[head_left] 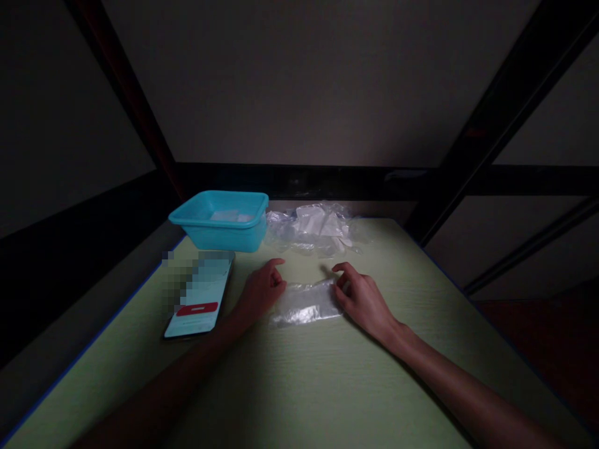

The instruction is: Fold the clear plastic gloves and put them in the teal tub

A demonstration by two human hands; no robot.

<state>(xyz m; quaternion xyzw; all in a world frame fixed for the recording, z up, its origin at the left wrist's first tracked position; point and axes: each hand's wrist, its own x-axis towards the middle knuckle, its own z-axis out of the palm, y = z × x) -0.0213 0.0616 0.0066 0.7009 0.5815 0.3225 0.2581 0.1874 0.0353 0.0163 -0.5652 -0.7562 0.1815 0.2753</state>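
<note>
On the pale green table (pixel 327 386) a flat clear plastic bag (pixel 306 304) lies between both hands, the left hand (pixel 259 292) touching its left end with loosely curled fingers, the right hand (pixel 362 300) pinching its right edge, near a teal plastic tub (pixel 219 219).

On the table (pixel 327 386) I count two bare hands, one clear plastic bag (pixel 306 304) lying flat between them, one turquoise tub (pixel 219 220) and one phone (pixel 200 301) along the left edge, and a heap of clear bags (pixel 314 227) at the far edge, too jumbled to number.
</note>
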